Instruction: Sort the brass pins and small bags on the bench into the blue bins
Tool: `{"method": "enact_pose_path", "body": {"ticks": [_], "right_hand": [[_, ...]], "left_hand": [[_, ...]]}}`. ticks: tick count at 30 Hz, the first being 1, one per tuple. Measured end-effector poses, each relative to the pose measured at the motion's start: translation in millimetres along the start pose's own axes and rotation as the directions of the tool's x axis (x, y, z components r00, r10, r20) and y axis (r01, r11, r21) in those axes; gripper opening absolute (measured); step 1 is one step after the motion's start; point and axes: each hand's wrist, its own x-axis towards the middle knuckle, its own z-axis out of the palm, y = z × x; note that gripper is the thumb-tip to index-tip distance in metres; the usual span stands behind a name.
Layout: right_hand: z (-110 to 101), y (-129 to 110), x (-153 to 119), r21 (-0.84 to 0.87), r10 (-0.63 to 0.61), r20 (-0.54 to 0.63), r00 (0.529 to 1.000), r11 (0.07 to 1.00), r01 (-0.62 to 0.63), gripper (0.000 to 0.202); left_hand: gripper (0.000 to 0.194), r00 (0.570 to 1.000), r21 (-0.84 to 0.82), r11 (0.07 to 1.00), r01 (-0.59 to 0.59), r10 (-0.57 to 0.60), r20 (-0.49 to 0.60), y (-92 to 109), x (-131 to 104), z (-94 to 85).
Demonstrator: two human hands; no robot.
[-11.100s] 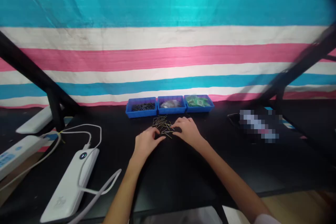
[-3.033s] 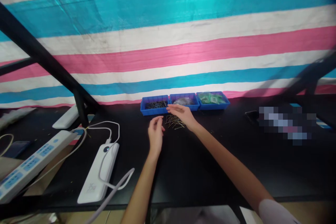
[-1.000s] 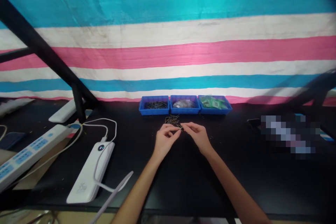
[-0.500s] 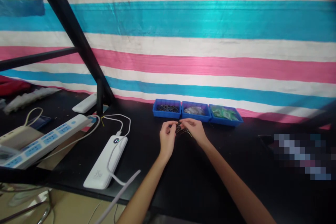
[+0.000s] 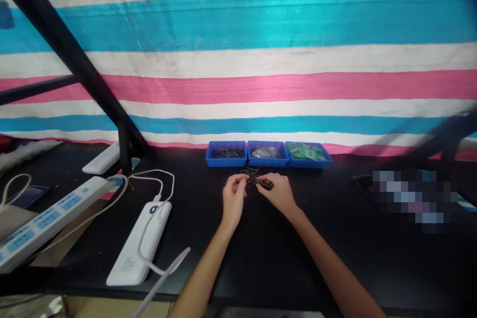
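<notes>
The hands have drawn slightly apart since half a second ago, and there's the heap of nails [image 5: 252, 173] between them, loose on the black worktop [image 5: 276, 253]! Left hand [image 5: 233, 198] pinching in close, right hand [image 5: 282, 194] curled around a darker bunch; whether either set of fingers is clenched on anything, I can't tell. Looks like mid-job: plenty of the heap left, nothing laid out as finished. Behind, three blue trays [image 5: 226, 162]: dark nails on the left, clear plastic bags [image 5: 265, 152] in the middle, green packets [image 5: 306, 151] on the right.
</notes>
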Motion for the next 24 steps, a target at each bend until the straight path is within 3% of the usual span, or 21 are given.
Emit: {"method": "enact_pose_path", "body": {"ticks": [3,9,24], "right_hand": [[-2.1,-0.1,-3.6,-0.136,-0.028,0.026,0.999,0.990,0.031,0.014],[-0.7,3.9,-6.6,-0.186,-0.054,0.074,0.996,0.980,0.067,0.014],[1.1,9.6,-6.1,-0.112,-0.080,0.013,0.997,0.990,0.081,0.015]], "left_hand": [[0.018,1.000,0.053,0.999,0.000,-0.001,0.026,-2.1,-1.2,1.3],[0.021,0.999,0.079,0.997,-0.012,0.009,0.036,-6.9,0.8,1.9],[0.023,0.995,0.122,0.992,0.038,-0.049,0.090,-8.3,0.0,4.8]]}}
